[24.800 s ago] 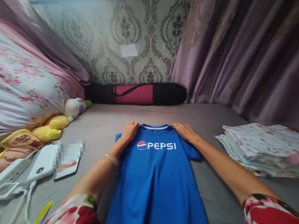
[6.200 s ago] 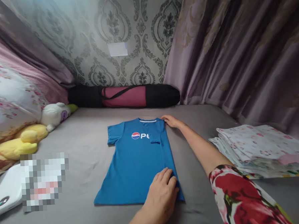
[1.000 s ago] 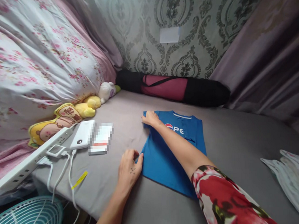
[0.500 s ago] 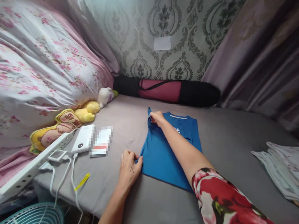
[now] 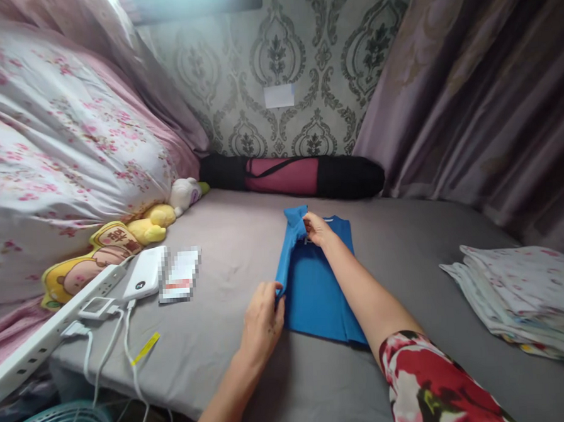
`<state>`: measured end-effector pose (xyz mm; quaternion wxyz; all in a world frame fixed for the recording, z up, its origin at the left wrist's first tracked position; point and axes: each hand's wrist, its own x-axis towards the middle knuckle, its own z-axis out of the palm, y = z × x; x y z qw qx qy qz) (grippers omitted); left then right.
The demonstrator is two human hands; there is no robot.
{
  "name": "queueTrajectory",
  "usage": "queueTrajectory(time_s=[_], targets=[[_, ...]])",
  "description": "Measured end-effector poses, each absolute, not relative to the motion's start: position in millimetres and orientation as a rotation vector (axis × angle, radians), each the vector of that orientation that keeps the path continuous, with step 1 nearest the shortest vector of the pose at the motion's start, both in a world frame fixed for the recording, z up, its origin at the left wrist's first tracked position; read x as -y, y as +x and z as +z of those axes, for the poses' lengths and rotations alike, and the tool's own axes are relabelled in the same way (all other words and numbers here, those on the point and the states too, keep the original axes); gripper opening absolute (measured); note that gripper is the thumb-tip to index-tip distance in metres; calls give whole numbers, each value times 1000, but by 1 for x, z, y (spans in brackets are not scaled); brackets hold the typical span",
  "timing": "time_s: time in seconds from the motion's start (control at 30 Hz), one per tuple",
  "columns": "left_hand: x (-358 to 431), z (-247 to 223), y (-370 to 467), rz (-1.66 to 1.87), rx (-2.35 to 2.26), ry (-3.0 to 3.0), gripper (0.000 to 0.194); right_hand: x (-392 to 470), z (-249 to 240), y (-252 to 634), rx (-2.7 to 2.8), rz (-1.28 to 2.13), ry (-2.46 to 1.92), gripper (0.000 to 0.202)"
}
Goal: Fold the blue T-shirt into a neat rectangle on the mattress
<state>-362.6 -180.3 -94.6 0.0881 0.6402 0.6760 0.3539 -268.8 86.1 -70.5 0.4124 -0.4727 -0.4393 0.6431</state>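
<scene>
Blue T-shirt [image 5: 315, 297] pinched in grip of left hand [image 5: 262, 319] and right hand [image 5: 317, 228]; latter partly hides collar [image 5: 328, 219].

Gap left of shirt [image 5: 314, 286], probably a phone [image 5: 179, 276] beyond

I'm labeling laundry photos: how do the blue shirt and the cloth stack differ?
The blue shirt looks mostly plain, while the cloth stack has a white top with pinkish print. The left hand and right hand grip the shirt, but neither touches the stack. The shirt is one garment; the stack has several layers. Both rest on the gray sheet.
</scene>
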Motion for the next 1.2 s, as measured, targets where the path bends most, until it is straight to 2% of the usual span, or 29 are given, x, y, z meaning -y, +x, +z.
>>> queueTrajectory(time_s=[0.2, 0.33, 0.37, 0.43, 0.53, 0.57, 0.67, 0.73, 0.8, 0.9, 1.0, 1.2], targets=[[177, -102, -347, 820, -1909, 2173, 19, -80, -81, -247, 1149, 1468, -1408, 13], [176, -104, -345, 790, -1959, 2214, 21, -75, -88, -241, 1334, 1335, -1508, 4], [176, -104, -345, 799, -1970, 2228, 22, -74, -89, -240, 1392, 1287, -1522, 7], [176, -106, -346, 839, -1980, 2251, 23, -71, -91, -239, 1506, 1177, -1542, 28], [176, -112, -349, 916, -1960, 2255, 24, -63, -88, -239, 1636, 1056, -1538, 71], [176, -115, -350, 944, -1950, 2249, 24, -60, -86, -239, 1715, 1005, -1525, 77], [173, -122, -353, 1025, -1905, 2240, 19, -51, -77, -237, 2068, 669, -1509, 68], [172, -126, -354, 1051, -1869, 2247, 18, -45, -70, -235, 2239, 372, -1604, 56], [171, -128, -355, 1058, -1846, 2267, 19, -40, -66, -232, 2274, 218, -1755, 48], [172, -128, -355, 1075, -1844, 2290, 21, -36, -65, -226, 2264, 173, -1897, 40], [174, -126, -353, 1085, -1866, 2285, 24, -39, -66, -222, 2245, 153, -1926, 40], [177, -122, -350, 1083, -1944, 2216, 17, -64, -69, -230, 2352, 161, -1748, 40]])
